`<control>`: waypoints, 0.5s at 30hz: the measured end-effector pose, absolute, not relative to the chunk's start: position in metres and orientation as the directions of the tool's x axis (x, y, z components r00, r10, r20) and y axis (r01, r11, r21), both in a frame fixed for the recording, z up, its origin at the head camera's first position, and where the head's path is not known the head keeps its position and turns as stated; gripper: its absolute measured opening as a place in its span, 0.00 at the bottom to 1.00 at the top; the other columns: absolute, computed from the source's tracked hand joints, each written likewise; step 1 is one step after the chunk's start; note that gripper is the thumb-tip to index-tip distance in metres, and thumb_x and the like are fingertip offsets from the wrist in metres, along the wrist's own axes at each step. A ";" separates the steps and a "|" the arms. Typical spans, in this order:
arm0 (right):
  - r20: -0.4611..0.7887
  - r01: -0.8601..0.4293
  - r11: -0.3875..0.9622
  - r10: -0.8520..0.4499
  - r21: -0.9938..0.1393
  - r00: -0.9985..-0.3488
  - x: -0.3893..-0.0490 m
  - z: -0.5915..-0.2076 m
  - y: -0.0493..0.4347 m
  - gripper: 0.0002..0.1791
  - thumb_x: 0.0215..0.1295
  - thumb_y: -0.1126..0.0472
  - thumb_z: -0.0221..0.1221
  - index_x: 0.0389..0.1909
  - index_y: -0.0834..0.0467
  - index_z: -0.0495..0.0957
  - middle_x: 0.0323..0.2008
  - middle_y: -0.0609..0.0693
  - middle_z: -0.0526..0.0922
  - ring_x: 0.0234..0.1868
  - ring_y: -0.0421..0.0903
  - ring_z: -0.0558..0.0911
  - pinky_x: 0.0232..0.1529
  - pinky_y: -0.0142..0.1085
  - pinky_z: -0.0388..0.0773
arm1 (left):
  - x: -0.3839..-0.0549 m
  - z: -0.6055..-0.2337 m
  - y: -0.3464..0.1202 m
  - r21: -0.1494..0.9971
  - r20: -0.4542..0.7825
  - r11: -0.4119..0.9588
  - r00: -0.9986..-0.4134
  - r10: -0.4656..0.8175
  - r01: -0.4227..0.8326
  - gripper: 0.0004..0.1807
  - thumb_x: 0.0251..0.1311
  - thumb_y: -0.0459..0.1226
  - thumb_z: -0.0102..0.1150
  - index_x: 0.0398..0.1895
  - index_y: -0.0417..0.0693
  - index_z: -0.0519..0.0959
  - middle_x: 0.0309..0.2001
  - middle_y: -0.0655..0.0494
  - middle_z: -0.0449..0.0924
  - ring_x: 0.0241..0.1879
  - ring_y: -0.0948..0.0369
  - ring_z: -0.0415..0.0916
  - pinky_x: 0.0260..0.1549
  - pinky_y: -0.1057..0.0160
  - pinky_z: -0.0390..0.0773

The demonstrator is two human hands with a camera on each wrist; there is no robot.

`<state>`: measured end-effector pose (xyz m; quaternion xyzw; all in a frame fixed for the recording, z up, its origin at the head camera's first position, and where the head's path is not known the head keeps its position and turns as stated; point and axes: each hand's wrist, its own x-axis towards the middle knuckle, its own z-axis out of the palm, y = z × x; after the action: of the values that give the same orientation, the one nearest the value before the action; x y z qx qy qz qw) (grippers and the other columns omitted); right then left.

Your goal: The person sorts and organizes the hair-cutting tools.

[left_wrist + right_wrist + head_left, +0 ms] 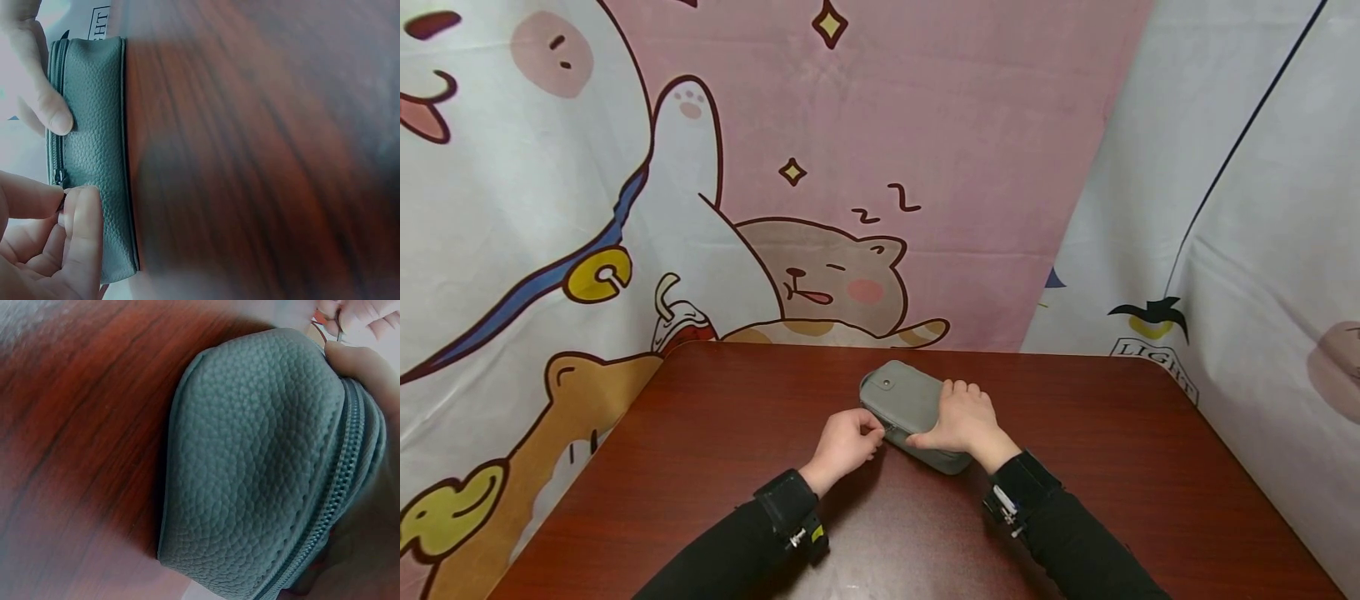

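A grey-green zip pouch (901,393) with pebbled, leather-like sides lies at a slant on the table, a small round stud near its far left end. My left hand (844,446) is at its near side, thumb and forefinger pinching the zipper pull; the dark zipper slider (60,176) shows just beyond the fingertips in the left wrist view. Across the pouch's right part, my right hand (962,419) grips it, thumb along the near side and fingers over the top. Closed zipper teeth (351,444) run round the pouch's end in the right wrist view.
The pouch rests on a dark reddish-brown wooden table (737,400). Behind the table hangs a cloth backdrop (985,167) printed with cartoon animals, with a white cloth side (1247,208) at the right.
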<state>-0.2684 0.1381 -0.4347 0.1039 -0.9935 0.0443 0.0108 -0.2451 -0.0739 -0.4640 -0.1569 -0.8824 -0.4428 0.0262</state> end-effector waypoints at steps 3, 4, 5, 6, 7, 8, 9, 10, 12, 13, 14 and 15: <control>0.030 -0.207 0.974 -0.205 -0.089 -0.978 -0.268 -0.435 0.138 0.65 0.36 0.22 0.66 0.61 0.72 0.68 0.48 0.63 0.74 0.48 0.60 0.72 0.50 0.53 0.72 | -0.246 -0.462 -0.075 0.758 0.197 0.576 -0.949 0.247 0.307 0.04 0.61 0.30 0.64 0.29 0.42 0.83 0.22 0.61 0.78 0.17 0.68 0.75 0.19 0.66 0.76; 0.031 -0.208 0.974 -0.206 -0.090 -0.978 -0.268 -0.435 0.138 0.65 0.36 0.22 0.66 0.61 0.72 0.67 0.49 0.63 0.74 0.48 0.60 0.72 0.50 0.53 0.72 | -0.246 -0.461 -0.075 0.748 0.207 0.583 -0.946 0.249 0.317 0.04 0.61 0.30 0.64 0.28 0.43 0.83 0.21 0.61 0.78 0.17 0.68 0.74 0.19 0.66 0.75; 0.033 -0.209 0.973 -0.207 -0.093 -0.978 -0.268 -0.435 0.138 0.65 0.36 0.22 0.66 0.61 0.72 0.67 0.49 0.63 0.74 0.48 0.60 0.72 0.50 0.53 0.71 | -0.246 -0.460 -0.075 0.737 0.218 0.591 -0.943 0.252 0.328 0.04 0.60 0.30 0.65 0.28 0.44 0.83 0.21 0.62 0.78 0.17 0.68 0.74 0.19 0.66 0.75; 0.034 -0.209 0.973 -0.207 -0.096 -0.978 -0.268 -0.435 0.138 0.65 0.35 0.22 0.67 0.61 0.72 0.67 0.49 0.63 0.74 0.48 0.60 0.72 0.50 0.53 0.71 | -0.246 -0.460 -0.076 0.725 0.227 0.600 -0.940 0.256 0.338 0.05 0.60 0.30 0.65 0.27 0.45 0.83 0.20 0.62 0.77 0.17 0.69 0.74 0.19 0.66 0.74; 0.036 -0.211 0.973 -0.208 -0.098 -0.977 -0.268 -0.436 0.138 0.65 0.35 0.22 0.67 0.61 0.72 0.67 0.49 0.64 0.74 0.48 0.60 0.72 0.50 0.53 0.71 | -0.245 -0.459 -0.076 0.709 0.240 0.612 -0.935 0.260 0.352 0.05 0.60 0.30 0.65 0.27 0.46 0.82 0.20 0.63 0.77 0.17 0.69 0.73 0.19 0.66 0.73; 0.036 -0.210 0.973 -0.208 -0.098 -0.978 -0.268 -0.436 0.138 0.66 0.35 0.22 0.67 0.62 0.72 0.67 0.49 0.64 0.74 0.48 0.60 0.72 0.51 0.53 0.71 | -0.245 -0.459 -0.076 0.690 0.253 0.624 -0.930 0.266 0.366 0.06 0.59 0.30 0.66 0.26 0.47 0.82 0.19 0.64 0.76 0.17 0.69 0.72 0.20 0.67 0.73; 0.037 -0.210 0.973 -0.208 -0.099 -0.978 -0.268 -0.437 0.138 0.66 0.35 0.22 0.67 0.62 0.72 0.67 0.49 0.64 0.73 0.49 0.60 0.72 0.51 0.53 0.71 | -0.245 -0.458 -0.076 0.672 0.265 0.637 -0.926 0.270 0.378 0.06 0.59 0.31 0.66 0.26 0.48 0.82 0.19 0.64 0.76 0.17 0.70 0.71 0.20 0.67 0.72; 0.037 -0.210 0.973 -0.208 -0.099 -0.978 -0.268 -0.437 0.139 0.67 0.35 0.22 0.67 0.63 0.73 0.66 0.50 0.64 0.73 0.49 0.61 0.72 0.51 0.53 0.71 | -0.245 -0.458 -0.076 0.654 0.276 0.649 -0.921 0.274 0.389 0.06 0.58 0.31 0.66 0.25 0.49 0.82 0.19 0.65 0.75 0.18 0.70 0.70 0.20 0.67 0.72; 0.040 -0.210 0.973 -0.207 -0.100 -0.978 -0.268 -0.438 0.139 0.67 0.34 0.22 0.67 0.63 0.73 0.66 0.50 0.64 0.73 0.50 0.61 0.72 0.52 0.53 0.71 | -0.244 -0.457 -0.077 0.621 0.298 0.667 -0.912 0.284 0.410 0.07 0.57 0.31 0.67 0.24 0.50 0.81 0.18 0.66 0.74 0.18 0.70 0.68 0.21 0.67 0.71; 0.040 -0.210 0.973 -0.207 -0.100 -0.978 -0.268 -0.438 0.139 0.68 0.34 0.22 0.67 0.64 0.73 0.66 0.51 0.64 0.73 0.50 0.61 0.72 0.52 0.53 0.71 | -0.244 -0.456 -0.077 0.607 0.307 0.675 -0.907 0.288 0.419 0.08 0.56 0.31 0.67 0.23 0.51 0.81 0.18 0.67 0.74 0.19 0.69 0.68 0.21 0.67 0.70; 0.040 -0.211 0.972 -0.208 -0.101 -0.977 -0.268 -0.438 0.140 0.68 0.34 0.22 0.67 0.64 0.73 0.65 0.51 0.64 0.73 0.50 0.61 0.71 0.52 0.54 0.71 | -0.244 -0.456 -0.077 0.601 0.310 0.679 -0.906 0.289 0.422 0.08 0.55 0.31 0.67 0.22 0.52 0.81 0.18 0.67 0.73 0.18 0.69 0.67 0.21 0.68 0.70; 0.043 -0.212 0.972 -0.209 -0.103 -0.977 -0.269 -0.438 0.140 0.68 0.34 0.22 0.67 0.64 0.73 0.65 0.51 0.65 0.73 0.50 0.61 0.71 0.52 0.54 0.71 | -0.244 -0.455 -0.077 0.594 0.313 0.683 -0.905 0.290 0.424 0.09 0.54 0.31 0.67 0.21 0.53 0.80 0.17 0.68 0.72 0.18 0.69 0.67 0.20 0.68 0.69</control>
<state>-0.2687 0.1398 -0.4384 0.1061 -0.9928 0.0536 0.0159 -0.2438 -0.0773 -0.4554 -0.1957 -0.9122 -0.3465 0.0970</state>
